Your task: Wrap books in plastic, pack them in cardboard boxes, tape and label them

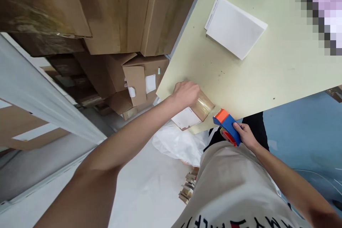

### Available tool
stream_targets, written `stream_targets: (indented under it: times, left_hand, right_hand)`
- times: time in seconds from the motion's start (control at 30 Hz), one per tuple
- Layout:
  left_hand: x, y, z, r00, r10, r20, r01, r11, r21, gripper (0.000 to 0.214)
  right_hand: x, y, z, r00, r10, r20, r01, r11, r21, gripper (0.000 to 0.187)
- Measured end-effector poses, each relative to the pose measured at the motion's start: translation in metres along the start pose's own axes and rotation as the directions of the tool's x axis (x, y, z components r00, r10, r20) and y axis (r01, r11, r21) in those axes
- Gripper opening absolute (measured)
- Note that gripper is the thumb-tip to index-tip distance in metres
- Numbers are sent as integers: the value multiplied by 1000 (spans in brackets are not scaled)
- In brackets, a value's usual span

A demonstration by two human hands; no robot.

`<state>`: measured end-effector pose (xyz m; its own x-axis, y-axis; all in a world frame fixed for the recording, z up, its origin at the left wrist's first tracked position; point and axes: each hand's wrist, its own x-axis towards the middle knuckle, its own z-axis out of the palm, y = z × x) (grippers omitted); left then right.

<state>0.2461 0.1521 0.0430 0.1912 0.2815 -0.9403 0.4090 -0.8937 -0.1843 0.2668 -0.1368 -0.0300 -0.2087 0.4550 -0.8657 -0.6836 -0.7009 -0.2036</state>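
Note:
A blue and orange tape dispenser (230, 128) is gripped in my right hand (246, 134) just off the table's near edge. Its orange end points toward a small cardboard box (203, 104) at the table corner. Shiny clear tape covers part of the box, and a white label (186, 118) lies along its near side. My left hand (187, 93) rests on the box with its fingers curled down. What those fingertips hold, if anything, is hidden beneath the hand.
A stack of white sheets or cards (236, 26) lies farther up the pale table (288, 60). Large cardboard boxes (114, 10) are piled at the left, with an opened carton (135, 82) below them. A white plastic bag (181, 144) hangs under the table corner.

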Motion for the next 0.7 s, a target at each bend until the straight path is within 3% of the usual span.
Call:
stream_targets:
  times: [0.2, 0.37, 0.43, 0.5, 0.57, 0.7]
  left_hand:
    - [-2, 7, 6, 983, 181, -27, -174, 971, 165, 34]
    - [-14, -7, 12, 973, 125, -193, -95, 983, 157, 49]
    - [-20, -15, 22, 955, 235, -183, -218, 970, 109, 63]
    - [-23, -25, 39, 895, 430, -119, -428, 903, 43, 73]
    - [-23, -35, 57, 835, 543, -92, -546, 838, -13, 79]
    - [-17, -60, 82, 849, 487, -206, -519, 842, -147, 81]
  right_hand:
    - [1, 1, 15, 999, -4, -33, 4, 1000, 3, 68]
    - [2, 1, 17, 999, 0, -47, -1, 1000, -6, 67]
    - [4, 2, 16, 999, 9, -32, -9, 1000, 4, 66]
    - [5, 4, 14, 1000, 13, -10, -13, 1000, 7, 65]
    - [7, 3, 13, 999, 20, 27, -20, 1000, -6, 64]
    - [17, -19, 13, 997, -1, 75, 3, 1000, -29, 61]
